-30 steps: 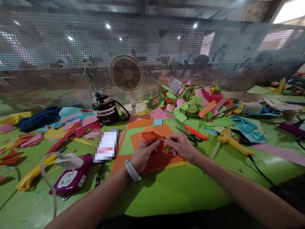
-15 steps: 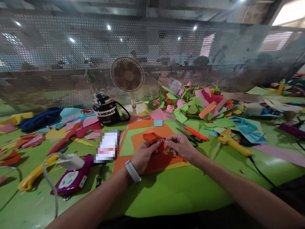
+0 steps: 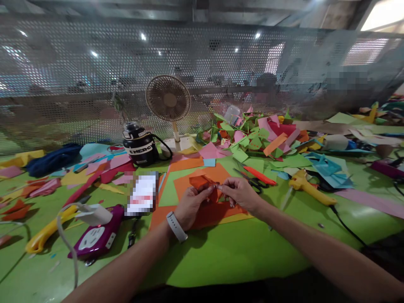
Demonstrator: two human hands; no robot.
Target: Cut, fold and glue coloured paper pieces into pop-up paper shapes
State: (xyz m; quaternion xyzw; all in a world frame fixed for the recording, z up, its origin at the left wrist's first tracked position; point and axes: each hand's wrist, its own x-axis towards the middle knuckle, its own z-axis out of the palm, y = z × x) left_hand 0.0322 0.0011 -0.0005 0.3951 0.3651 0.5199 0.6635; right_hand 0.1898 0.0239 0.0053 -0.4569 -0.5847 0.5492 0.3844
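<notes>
Between my two hands is a folded piece of orange paper [image 3: 199, 181], raised a little over the sheets on the table. My left hand [image 3: 192, 205] grips its lower edge with thumb and fingers. My right hand [image 3: 240, 192] pinches the paper's right side, its fingertips almost meeting my left thumb. Part of the folded paper is hidden behind the fingers. Flat orange sheets [image 3: 202, 218] and a light green sheet [image 3: 167, 191] lie underneath. Just beyond my right hand are black-handled scissors [image 3: 255, 185] and a red-handled cutter [image 3: 259, 175].
A phone [image 3: 142, 193], a purple power strip [image 3: 101, 235] and a yellow tool [image 3: 47, 233] lie left. Behind stand a black bottle [image 3: 139, 147] and a fan [image 3: 168, 99]. Paper scraps [image 3: 252, 141] heap at the back right. A yellow glue gun [image 3: 311, 189] with a cord lies right.
Hands and folded paper stay almost exactly where they were. Only a very slight shift of the whole view shows.
</notes>
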